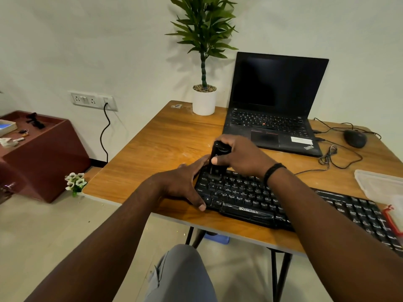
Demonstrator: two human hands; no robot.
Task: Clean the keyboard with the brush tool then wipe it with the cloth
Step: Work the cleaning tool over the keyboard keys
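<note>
A black keyboard is laid slantwise on the wooden worktop, running from the middle of the view toward 4 o'clock, where its far end is cut off by the frame edge. The black brush tool is held nearly upright over the keyboard's upper left corner, at 11 o'clock of the keyboard, its lower end down among the top row of keys. It is gripped by the right hand, whose fingers are curled over the top of the tool while the thumb is pressed against its side, so that grip is closed round the brush tool. A dark band is worn on the right wrist. The left hand is laid flat at the keyboard's left end, at 9 o'clock of it, fingers spread and straight, with the thumb resting on the near left corner and the fingertips touching the far left corner beside the brush. An open laptop with a dark screen is seen at 1 o'clock, a potted plant at 12 o'clock, and a black mouse with its tangled cable at 2 o'clock. A clear plastic container is seen at 3 o'clock. No cloth can be made out for certain.
</note>
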